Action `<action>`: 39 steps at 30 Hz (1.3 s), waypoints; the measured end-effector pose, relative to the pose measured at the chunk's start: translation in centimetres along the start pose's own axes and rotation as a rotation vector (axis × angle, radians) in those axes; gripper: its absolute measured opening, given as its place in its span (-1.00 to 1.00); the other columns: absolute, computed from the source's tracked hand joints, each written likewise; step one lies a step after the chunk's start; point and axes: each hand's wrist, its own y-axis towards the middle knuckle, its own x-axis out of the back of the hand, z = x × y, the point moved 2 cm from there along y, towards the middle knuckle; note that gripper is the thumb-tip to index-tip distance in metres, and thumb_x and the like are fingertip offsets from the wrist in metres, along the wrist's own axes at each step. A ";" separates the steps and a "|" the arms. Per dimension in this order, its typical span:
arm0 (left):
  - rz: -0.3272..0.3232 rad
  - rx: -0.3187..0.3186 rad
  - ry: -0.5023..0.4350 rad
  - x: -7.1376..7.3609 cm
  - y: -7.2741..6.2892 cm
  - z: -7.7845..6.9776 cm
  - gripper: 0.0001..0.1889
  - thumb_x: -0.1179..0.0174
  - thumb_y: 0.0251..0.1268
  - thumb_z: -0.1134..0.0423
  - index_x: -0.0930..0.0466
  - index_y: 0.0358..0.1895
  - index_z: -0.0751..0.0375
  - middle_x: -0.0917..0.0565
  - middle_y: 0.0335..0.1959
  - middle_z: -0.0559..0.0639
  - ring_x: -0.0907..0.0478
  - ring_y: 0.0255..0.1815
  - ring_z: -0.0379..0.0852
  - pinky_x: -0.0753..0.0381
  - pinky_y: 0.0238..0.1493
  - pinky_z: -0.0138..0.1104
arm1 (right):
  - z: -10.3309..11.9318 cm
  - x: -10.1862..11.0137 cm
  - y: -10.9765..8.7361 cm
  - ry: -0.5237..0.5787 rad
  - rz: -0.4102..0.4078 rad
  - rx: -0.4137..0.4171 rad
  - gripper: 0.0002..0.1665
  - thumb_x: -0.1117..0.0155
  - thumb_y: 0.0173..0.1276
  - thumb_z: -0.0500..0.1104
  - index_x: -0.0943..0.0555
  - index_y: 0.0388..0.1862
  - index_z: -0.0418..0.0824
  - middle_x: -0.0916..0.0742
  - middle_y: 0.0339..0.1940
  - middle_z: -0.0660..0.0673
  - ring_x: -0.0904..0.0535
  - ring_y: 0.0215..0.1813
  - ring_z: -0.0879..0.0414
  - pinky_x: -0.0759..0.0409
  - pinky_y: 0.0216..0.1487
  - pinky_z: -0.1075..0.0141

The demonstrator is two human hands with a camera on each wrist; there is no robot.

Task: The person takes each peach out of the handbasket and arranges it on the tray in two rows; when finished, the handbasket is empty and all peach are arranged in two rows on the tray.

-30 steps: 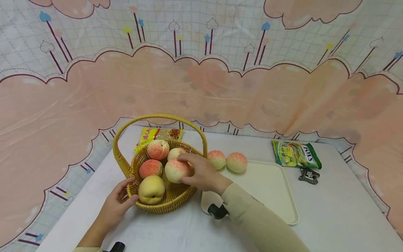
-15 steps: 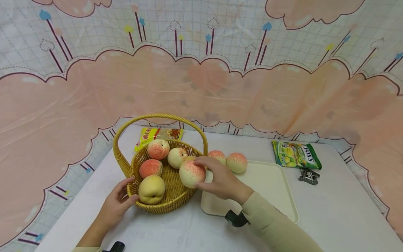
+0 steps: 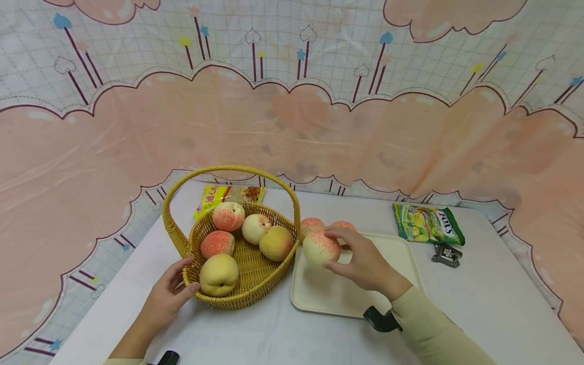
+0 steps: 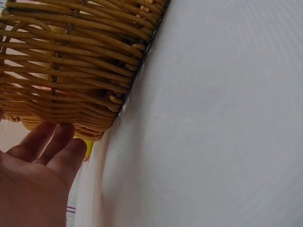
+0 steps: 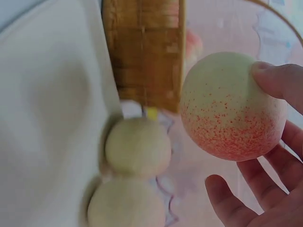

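My right hand [image 3: 365, 258] grips a pale, red-speckled peach [image 3: 321, 249] between thumb and fingers. It is above the left part of a cream tray [image 3: 351, 299]. In the right wrist view the thumb presses one side of this peach [image 5: 234, 109]. My left hand [image 3: 166, 296] holds the near-left side of a yellow wicker basket [image 3: 242, 299]; in the left wrist view its fingertips touch the woven wall [image 4: 61, 90]. Inside the basket lie several peaches, among them a yellow one [image 3: 219, 275], a red one [image 3: 217, 244] and an orange-yellow one [image 3: 276, 243].
Two more peaches, one of them the left peach [image 3: 312, 226], sit at the tray's far left, partly hidden. A yellow packet [image 3: 212, 198] lies behind the basket. A green candy bag [image 3: 428, 224] and a small dark object [image 3: 447, 255] are at the right. The basket handle [image 3: 232, 168] arches high.
My right hand has carried the speckled peach rightward out of the basket to above the tray, uncovering the orange-yellow peach. My left hand and the basket have stayed put.
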 end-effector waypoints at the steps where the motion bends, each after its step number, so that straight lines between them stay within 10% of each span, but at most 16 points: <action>1: 0.001 0.000 -0.002 0.0 0.0 0.0 -0.40 -0.21 0.41 0.40 -0.20 0.42 0.46 -0.23 0.41 0.50 -0.24 0.11 -0.73 -0.37 0.04 -0.72 | -0.4 0.4 -0.3 -0.008 -0.011 -0.016 -0.30 -0.58 0.12 -0.30 -0.52 0.25 -0.31 -0.59 0.29 -0.17 -0.50 0.29 -0.08 -0.65 0.10 0.12; 19: 0.000 0.012 -0.005 -0.1 -0.1 0.0 -0.40 -0.21 0.42 0.40 -0.20 0.43 0.46 -0.22 0.41 0.50 -0.25 0.10 -0.72 -0.38 0.04 -0.72 | -5.8 5.0 -3.6 -0.098 -0.112 -0.229 -0.29 -0.52 0.21 -0.28 -0.45 0.30 -0.35 -0.57 0.26 -0.33 -0.45 0.29 -0.25 -0.59 0.12 -0.17; 39: -0.005 -0.005 -0.013 -0.1 -0.1 0.1 -0.41 -0.21 0.42 0.41 -0.20 0.42 0.46 -0.23 0.41 0.49 -0.25 0.11 -0.72 -0.38 0.04 -0.71 | -9.7 5.3 -3.3 -0.093 -0.113 -0.398 -0.32 -0.46 0.27 -0.21 -0.44 0.29 -0.43 -0.55 0.22 -0.41 -0.48 0.17 -0.23 -0.62 0.03 -0.03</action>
